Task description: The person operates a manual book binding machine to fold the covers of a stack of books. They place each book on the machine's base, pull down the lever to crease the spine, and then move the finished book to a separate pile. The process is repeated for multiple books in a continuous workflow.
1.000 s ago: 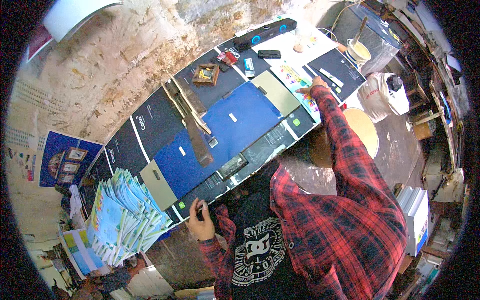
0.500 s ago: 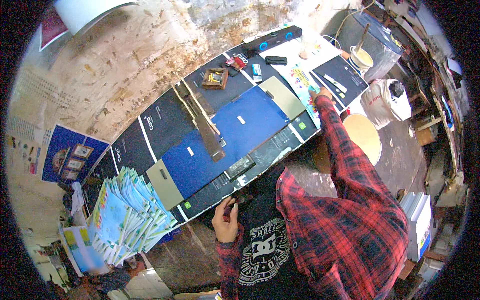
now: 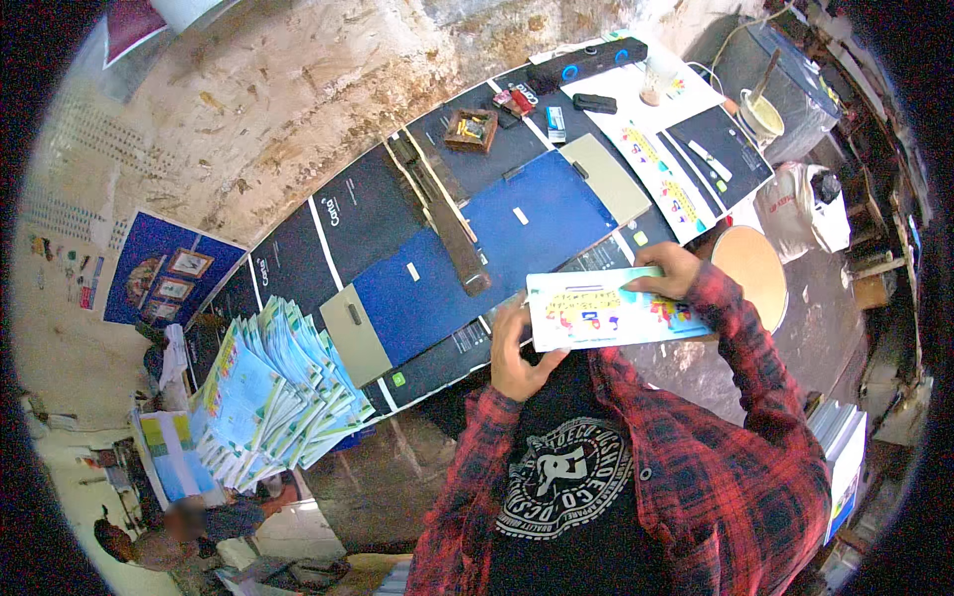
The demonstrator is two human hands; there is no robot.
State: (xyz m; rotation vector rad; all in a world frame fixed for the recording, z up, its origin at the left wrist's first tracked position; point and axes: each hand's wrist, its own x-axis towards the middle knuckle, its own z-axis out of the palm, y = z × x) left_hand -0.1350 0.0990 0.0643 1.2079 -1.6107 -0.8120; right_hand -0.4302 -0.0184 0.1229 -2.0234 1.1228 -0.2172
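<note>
In front of my chest I have a printed paper sheet [image 3: 586, 310], white and pale green with coloured pictures. My right hand [image 3: 673, 270] pinches its upper right part, thumb on the printed face. At the sheet's left end is my left hand [image 3: 515, 356], fingers curled along the edge and thumb by the lower corner; its fingertips are partly hidden. Beyond the sheet lies an open blue binder-like cover [image 3: 437, 268] with grey-beige end panels. A dark wooden bar [image 3: 452, 238] rests across it. More printed sheets [image 3: 656, 179] lie right of the cover.
Fanned stacks of light-blue booklets [image 3: 283, 387] cover the bench's left end. At the back are a small wooden box [image 3: 470, 129], a black speaker bar [image 3: 588, 62] and a black case [image 3: 594, 102]. A round stool [image 3: 750, 273] stands at right. Another person [image 3: 214, 521] is lower left.
My right hand has come back from the bench's right side with a printed sheet. My left hand has risen from the bench's front edge to the sheet's left end. The view has shifted.
</note>
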